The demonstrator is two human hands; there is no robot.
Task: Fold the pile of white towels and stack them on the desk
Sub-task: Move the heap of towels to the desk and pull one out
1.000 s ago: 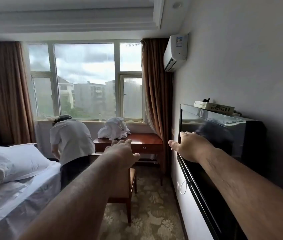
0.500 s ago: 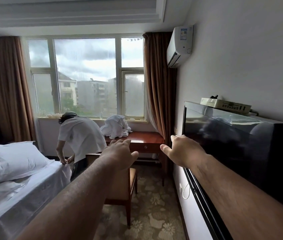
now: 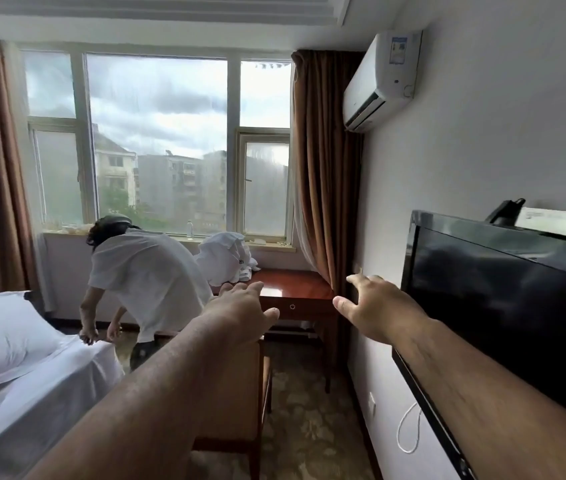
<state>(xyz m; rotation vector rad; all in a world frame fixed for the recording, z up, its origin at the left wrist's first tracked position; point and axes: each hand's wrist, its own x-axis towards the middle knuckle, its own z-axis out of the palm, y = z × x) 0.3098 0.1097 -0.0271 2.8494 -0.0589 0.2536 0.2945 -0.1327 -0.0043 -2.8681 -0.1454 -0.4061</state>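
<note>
A loose pile of white towels [image 3: 226, 259] lies heaped on the left part of a reddish wooden desk [image 3: 295, 289] under the window. Both my arms stretch forward toward the desk, well short of it. My left hand [image 3: 240, 315] hovers palm down above a chair back, fingers relaxed, holding nothing. My right hand [image 3: 378, 308] is spread in the air beside the television, fingers straight, empty.
A wooden chair [image 3: 236, 410] stands in front of the desk, under my left arm. A person in a white shirt [image 3: 146, 275] bends over the bed [image 3: 32, 393] at the left. A black television [image 3: 503, 306] lines the right wall. Patterned carpet [image 3: 309, 427] runs between bed and wall.
The view has moved closer to the desk. My right hand has left the television's edge and its fingers have spread. The person has leaned further toward the bed.
</note>
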